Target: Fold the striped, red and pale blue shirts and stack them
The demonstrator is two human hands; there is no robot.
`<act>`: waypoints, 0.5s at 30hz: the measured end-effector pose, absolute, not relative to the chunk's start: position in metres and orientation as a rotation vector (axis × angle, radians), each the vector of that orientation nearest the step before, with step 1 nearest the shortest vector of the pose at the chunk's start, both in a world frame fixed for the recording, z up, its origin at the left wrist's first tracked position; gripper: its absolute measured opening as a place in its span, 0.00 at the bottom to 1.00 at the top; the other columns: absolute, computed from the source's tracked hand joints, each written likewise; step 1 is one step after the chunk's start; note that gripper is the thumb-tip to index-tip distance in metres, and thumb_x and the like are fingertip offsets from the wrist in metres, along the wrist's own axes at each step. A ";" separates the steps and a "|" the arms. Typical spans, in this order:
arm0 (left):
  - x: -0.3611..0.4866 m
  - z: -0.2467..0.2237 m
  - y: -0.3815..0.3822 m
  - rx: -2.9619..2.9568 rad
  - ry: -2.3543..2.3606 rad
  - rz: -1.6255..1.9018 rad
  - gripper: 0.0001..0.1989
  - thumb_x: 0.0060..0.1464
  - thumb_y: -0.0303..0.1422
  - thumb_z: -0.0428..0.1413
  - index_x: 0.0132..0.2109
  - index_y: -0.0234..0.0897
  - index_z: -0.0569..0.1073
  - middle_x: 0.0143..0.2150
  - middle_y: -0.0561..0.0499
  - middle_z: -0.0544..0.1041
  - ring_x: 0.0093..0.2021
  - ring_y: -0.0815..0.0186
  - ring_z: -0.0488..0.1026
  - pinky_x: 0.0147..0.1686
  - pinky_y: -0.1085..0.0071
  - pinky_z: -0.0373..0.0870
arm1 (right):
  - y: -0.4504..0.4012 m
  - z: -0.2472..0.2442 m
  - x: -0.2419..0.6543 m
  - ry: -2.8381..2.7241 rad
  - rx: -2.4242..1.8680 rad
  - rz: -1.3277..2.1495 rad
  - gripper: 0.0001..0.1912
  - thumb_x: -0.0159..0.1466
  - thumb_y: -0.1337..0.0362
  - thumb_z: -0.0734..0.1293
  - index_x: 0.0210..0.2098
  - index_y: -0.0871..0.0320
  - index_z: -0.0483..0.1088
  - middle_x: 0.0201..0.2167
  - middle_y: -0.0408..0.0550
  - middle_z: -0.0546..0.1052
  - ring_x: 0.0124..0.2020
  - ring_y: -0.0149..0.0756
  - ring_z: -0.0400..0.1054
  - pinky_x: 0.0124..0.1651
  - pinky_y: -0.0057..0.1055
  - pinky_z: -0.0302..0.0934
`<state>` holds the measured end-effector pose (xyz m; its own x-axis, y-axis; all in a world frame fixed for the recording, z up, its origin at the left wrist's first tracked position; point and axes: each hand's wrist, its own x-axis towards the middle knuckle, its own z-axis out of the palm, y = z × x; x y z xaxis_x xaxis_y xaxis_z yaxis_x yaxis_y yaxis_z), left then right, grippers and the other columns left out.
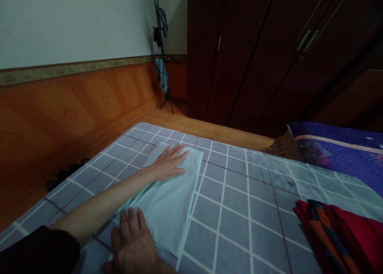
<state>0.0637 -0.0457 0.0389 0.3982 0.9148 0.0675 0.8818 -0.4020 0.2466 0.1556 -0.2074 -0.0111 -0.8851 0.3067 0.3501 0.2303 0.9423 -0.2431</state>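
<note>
A pale mint-green piece of cloth, folded into a long flat shape, lies on the grey checked bed sheet. My left hand rests flat on its far part, fingers spread. Nearer the camera, my right hand is at the cloth's near left edge with its fingers stretched out. Whether the right hand presses on the cloth or hovers just over it, I cannot tell. Slight creases run through the cloth between the two hands.
Red, orange and dark blue folded fabric lies on the bed at the right. Beyond are a purple patterned cover, a dark wooden wardrobe and a black coat stand with garments. An orange-panelled wall runs along the left.
</note>
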 end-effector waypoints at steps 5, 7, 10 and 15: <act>-0.004 0.036 -0.108 2.155 2.033 0.471 0.29 0.58 0.43 0.49 0.63 0.35 0.59 0.63 0.39 0.63 0.62 0.55 0.60 0.60 0.60 0.56 | -0.210 -0.001 0.163 -2.711 -0.430 0.377 0.32 0.62 0.48 0.63 0.54 0.70 0.63 0.61 0.67 0.60 0.63 0.56 0.51 0.63 0.51 0.49; -0.021 0.031 -0.139 1.977 2.147 0.512 0.27 0.57 0.43 0.49 0.60 0.36 0.63 0.56 0.42 0.70 0.55 0.55 0.68 0.54 0.61 0.63 | -0.210 0.004 0.164 -2.705 -0.444 0.405 0.30 0.62 0.49 0.63 0.54 0.69 0.63 0.62 0.66 0.60 0.64 0.55 0.50 0.64 0.49 0.48; -0.032 0.023 -0.181 1.744 2.260 0.564 0.25 0.54 0.45 0.51 0.55 0.37 0.67 0.47 0.45 0.74 0.45 0.56 0.73 0.46 0.63 0.67 | -0.205 0.017 0.169 -2.726 -0.453 0.393 0.26 0.63 0.54 0.63 0.52 0.69 0.65 0.60 0.66 0.62 0.63 0.54 0.52 0.64 0.48 0.48; -0.032 0.020 -0.216 1.553 2.183 0.625 0.21 0.52 0.46 0.52 0.49 0.38 0.69 0.31 0.53 0.74 0.30 0.62 0.72 0.32 0.69 0.65 | -0.188 0.039 0.204 -2.801 -0.638 0.253 0.20 0.61 0.64 0.63 0.51 0.66 0.68 0.56 0.67 0.67 0.59 0.54 0.59 0.58 0.52 0.55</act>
